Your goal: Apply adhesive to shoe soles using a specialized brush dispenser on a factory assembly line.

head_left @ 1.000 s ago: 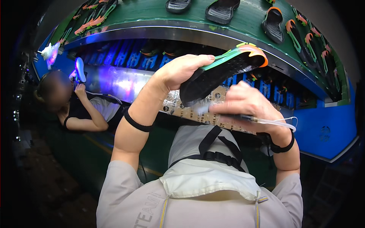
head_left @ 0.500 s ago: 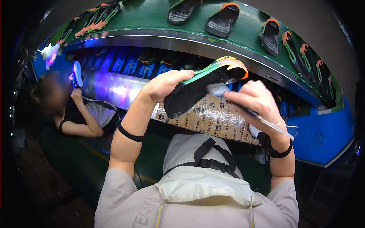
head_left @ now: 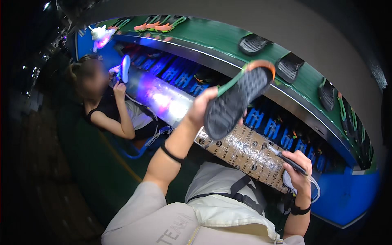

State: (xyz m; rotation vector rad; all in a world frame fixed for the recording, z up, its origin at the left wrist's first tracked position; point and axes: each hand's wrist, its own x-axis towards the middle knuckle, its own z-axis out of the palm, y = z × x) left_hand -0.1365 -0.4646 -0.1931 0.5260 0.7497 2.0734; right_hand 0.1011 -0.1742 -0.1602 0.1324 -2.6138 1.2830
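Black sole [head_left: 233,104] gripped by L fingers [head_left: 210,94]; brush [head_left: 291,161], held w/ R fingers [head_left: 300,157], now off it.

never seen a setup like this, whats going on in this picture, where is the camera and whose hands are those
There is no machine arm here: these are a person's bare hands, seen from above by a wide fisheye camera on their head, which is why straight edges curve. The left hand holds up a black shoe part with green and orange on its edge. The right hand holds a black-handled tool; a pale tube shows beside that hand. Below them is printed brown cardboard. Beyond, a green surface carries more dark shoe parts. At the left, a co-worker holds up another object.
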